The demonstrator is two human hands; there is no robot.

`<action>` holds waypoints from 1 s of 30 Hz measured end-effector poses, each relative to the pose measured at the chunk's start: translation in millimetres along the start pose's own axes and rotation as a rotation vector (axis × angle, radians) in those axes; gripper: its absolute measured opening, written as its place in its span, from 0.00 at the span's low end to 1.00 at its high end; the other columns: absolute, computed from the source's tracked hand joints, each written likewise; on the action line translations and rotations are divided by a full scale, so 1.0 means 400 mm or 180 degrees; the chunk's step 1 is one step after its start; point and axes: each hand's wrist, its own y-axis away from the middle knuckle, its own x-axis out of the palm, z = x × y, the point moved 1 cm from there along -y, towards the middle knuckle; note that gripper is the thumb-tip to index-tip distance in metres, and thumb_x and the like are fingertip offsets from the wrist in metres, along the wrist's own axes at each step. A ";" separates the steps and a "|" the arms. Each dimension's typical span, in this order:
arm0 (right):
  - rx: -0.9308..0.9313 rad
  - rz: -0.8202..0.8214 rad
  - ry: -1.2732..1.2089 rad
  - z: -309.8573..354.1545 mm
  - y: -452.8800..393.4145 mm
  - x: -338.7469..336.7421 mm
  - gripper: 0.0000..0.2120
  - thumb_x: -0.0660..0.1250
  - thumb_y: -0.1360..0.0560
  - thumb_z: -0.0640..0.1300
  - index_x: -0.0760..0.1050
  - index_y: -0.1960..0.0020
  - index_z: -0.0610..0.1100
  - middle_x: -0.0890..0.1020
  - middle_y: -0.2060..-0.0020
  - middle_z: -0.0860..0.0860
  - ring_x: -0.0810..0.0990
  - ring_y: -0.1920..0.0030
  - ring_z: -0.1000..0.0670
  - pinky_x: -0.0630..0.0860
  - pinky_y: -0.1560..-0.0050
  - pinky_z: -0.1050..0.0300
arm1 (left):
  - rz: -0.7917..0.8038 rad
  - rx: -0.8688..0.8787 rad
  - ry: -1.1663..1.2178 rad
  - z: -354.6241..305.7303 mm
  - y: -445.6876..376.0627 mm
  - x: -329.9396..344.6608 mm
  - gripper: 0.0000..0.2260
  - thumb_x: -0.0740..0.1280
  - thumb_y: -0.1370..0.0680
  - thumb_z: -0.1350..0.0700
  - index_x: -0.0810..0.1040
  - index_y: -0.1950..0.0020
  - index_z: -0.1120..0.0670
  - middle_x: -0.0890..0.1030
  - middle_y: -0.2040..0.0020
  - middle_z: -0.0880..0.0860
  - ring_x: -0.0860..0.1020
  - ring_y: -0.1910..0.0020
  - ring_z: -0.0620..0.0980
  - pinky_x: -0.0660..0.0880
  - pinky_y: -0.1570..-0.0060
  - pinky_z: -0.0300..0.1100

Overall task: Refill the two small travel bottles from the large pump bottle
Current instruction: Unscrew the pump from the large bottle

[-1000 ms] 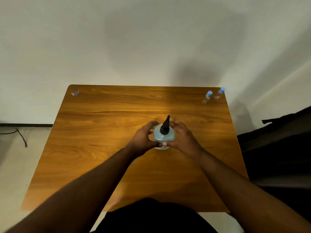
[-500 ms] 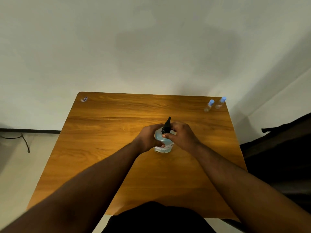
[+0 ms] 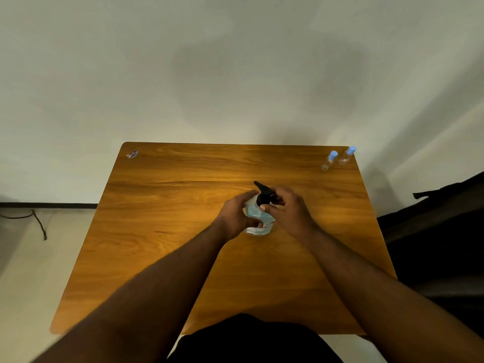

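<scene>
The large pump bottle (image 3: pixel 258 216), clear with pale blue liquid and a black pump head, stands at the middle of the wooden table (image 3: pixel 167 231). My left hand (image 3: pixel 237 216) wraps its body from the left. My right hand (image 3: pixel 286 210) grips the black pump head (image 3: pixel 263 193) from the right; the nozzle points away and to the left. Two small travel bottles, one (image 3: pixel 329 160) and the other (image 3: pixel 347 155), clear with light blue caps, stand side by side at the far right corner, well away from both hands.
A small crumpled wrapper (image 3: pixel 132 154) lies at the table's far left corner. A white wall rises behind the table. A dark piece of furniture (image 3: pixel 432 231) stands right of the table. A cable (image 3: pixel 39 224) lies on the floor at left.
My right hand has shifted from the bottle's body up onto the pump head. The nozzle has swung from pointing straight away to pointing left. The view has tilted slightly.
</scene>
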 end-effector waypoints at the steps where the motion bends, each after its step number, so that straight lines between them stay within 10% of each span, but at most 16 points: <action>1: 0.0106 0.0047 -0.0073 -0.005 0.004 0.000 0.17 0.72 0.28 0.39 0.76 0.40 0.44 0.80 0.47 0.52 0.78 0.45 0.52 0.77 0.42 0.54 | -0.0008 0.0014 0.0031 -0.001 0.001 -0.001 0.38 0.80 0.38 0.61 0.71 0.30 0.52 0.79 0.38 0.48 0.76 0.38 0.48 0.76 0.42 0.44; 17: 0.0055 0.0222 -0.0051 -0.010 -0.001 0.013 0.30 0.76 0.33 0.43 0.69 0.33 0.50 0.70 0.41 0.54 0.72 0.45 0.59 0.72 0.47 0.72 | 0.0091 0.0021 -0.0054 -0.014 0.004 -0.001 0.38 0.81 0.37 0.60 0.70 0.29 0.52 0.77 0.35 0.50 0.75 0.36 0.49 0.74 0.37 0.48; 21: -0.0095 -0.0097 0.0035 -0.001 0.001 0.027 0.25 0.73 0.30 0.38 0.71 0.35 0.45 0.76 0.40 0.47 0.75 0.43 0.53 0.77 0.42 0.56 | 0.0047 -0.0083 -0.0033 -0.012 0.006 0.001 0.39 0.81 0.37 0.61 0.70 0.29 0.52 0.77 0.34 0.50 0.75 0.36 0.50 0.74 0.36 0.52; 30: 0.0016 0.0048 -0.0106 -0.003 0.004 0.022 0.27 0.76 0.33 0.40 0.72 0.36 0.46 0.75 0.41 0.47 0.76 0.42 0.51 0.76 0.44 0.62 | 0.0024 -0.0063 -0.0046 -0.026 0.017 -0.007 0.38 0.80 0.38 0.65 0.72 0.30 0.56 0.79 0.37 0.53 0.78 0.40 0.50 0.78 0.49 0.38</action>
